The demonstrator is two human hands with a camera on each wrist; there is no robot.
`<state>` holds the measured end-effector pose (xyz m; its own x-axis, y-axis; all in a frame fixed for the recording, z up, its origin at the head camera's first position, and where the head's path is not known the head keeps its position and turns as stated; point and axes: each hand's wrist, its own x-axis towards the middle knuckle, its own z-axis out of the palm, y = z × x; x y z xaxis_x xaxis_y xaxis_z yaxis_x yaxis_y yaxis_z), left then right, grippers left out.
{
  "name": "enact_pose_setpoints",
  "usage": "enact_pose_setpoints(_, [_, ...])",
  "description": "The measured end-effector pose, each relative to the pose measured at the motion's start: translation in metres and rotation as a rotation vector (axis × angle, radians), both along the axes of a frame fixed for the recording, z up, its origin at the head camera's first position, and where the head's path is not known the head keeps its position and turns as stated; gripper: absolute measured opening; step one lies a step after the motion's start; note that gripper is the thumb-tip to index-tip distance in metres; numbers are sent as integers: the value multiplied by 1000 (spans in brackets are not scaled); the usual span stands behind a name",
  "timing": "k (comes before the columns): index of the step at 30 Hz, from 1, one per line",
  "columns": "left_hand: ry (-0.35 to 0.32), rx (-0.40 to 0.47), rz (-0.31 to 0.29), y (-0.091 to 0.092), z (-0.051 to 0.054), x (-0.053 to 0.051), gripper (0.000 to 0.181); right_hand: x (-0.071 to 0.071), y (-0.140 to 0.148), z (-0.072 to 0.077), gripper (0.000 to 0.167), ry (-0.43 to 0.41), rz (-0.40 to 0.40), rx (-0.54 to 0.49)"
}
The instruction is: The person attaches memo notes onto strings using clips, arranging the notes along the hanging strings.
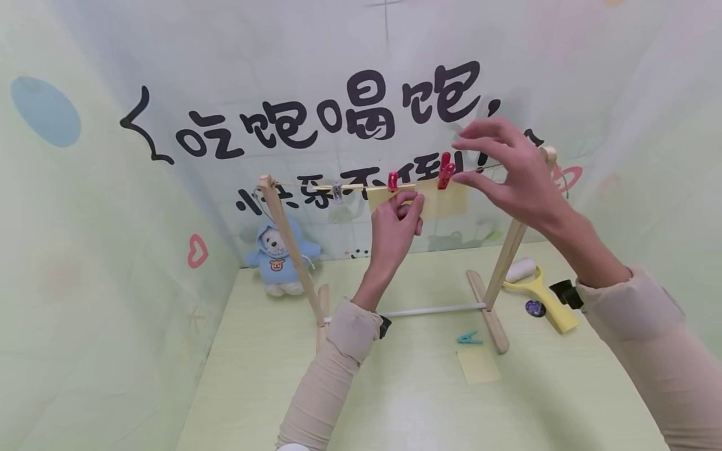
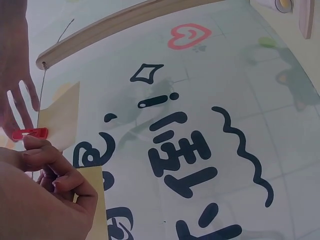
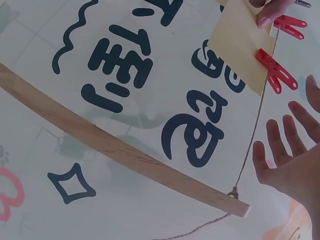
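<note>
A string [image 1: 485, 168] runs between two wooden posts, with small clothespins on it. My left hand [image 1: 395, 222] pinches the upper left corner of a yellow paper note [image 1: 448, 202] at the string. A red clothespin [image 1: 445, 172] grips this note's top edge. Beside it my right hand [image 1: 521, 172] is spread, thumb and fingers apart, holding nothing; its fingers [image 3: 277, 140] stand off the clothespin in the right wrist view. Another yellow note [image 1: 379, 197] hangs from a second red clothespin [image 1: 393, 181], partly behind the left hand. Farther left sits a grey clothespin [image 1: 337, 193].
The wooden posts [image 1: 290, 244] stand on feet joined by a white rod [image 1: 431, 310]. On the table lie a teal clothespin [image 1: 469, 338], a yellow note [image 1: 478, 365], a yellow-handled roller [image 1: 544, 294] and a dark round object [image 1: 535, 308]. A blue-hooded plush toy [image 1: 279, 260] sits behind.
</note>
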<state>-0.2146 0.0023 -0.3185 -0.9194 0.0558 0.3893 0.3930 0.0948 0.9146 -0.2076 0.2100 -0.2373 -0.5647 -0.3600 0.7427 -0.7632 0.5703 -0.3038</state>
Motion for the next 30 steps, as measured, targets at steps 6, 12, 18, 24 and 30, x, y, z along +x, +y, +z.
enact_pose_setpoints(6, [-3,3,-7,2,0,-1,23,20,14,-9,40,15,-6,-33])
enact_pose_setpoints(12, [-17,-5,-9,3,-3,1,23,42,34,-29,74,67,-16,-76])
enact_pose_setpoints(18, [-26,-30,2,-1,-29,4,25,68,53,-64,72,72,-46,-117])
enact_pose_setpoints(24, [-121,-60,-14,0,-85,17,21,85,74,-104,73,27,-80,-101])
enact_pose_setpoints(30, [-287,-250,-92,10,-165,45,21,97,90,-131,62,-54,-106,-104])
